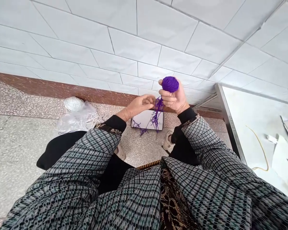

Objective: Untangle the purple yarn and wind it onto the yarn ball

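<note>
My right hand (172, 97) is raised in front of the tiled wall, its fingers wrapped around a ball of purple yarn (170, 84). A tangle of loose purple strands (156, 115) hangs below that ball. My left hand (144, 104) is just left of the tangle, its fingers curled with their tips at the upper strands; the exact grip on the thread is too small to make out. Beneath both hands, a white box or tray with a dark rim (147, 118) rests on the floor. Some purple strands trail across its front edge.
On the floor to the left lie a ball of white yarn (73, 103) and a clear plastic bag (73, 120) beside loose white strands. A white table (244, 127) stands at the right, with a yellow cord (262, 148) on it. My shoes (168, 142) flank the box.
</note>
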Tool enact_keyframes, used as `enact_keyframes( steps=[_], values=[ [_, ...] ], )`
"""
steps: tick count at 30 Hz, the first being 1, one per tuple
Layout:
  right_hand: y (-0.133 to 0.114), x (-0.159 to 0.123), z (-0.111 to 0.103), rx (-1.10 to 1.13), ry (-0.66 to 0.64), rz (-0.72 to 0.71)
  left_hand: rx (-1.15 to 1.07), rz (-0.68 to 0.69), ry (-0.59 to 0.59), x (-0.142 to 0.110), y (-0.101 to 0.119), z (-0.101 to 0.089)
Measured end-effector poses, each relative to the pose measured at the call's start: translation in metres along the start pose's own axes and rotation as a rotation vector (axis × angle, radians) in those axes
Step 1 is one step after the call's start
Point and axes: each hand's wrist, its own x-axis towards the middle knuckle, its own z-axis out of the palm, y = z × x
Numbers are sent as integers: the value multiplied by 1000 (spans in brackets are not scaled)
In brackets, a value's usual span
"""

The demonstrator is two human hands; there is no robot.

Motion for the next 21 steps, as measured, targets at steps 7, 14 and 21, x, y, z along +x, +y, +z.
enact_keyframes(
  steps=[7, 14, 21],
  values=[
    [4, 11, 4, 39, -51, -6, 88, 58, -3, 20, 1, 28],
    [-6, 3, 3, -108, 79, -70, 105, -67, 196, 14, 2, 16],
    [-10, 0, -6, -345, 76, -241, 110, -162, 430, 2, 12, 6]
  ],
)
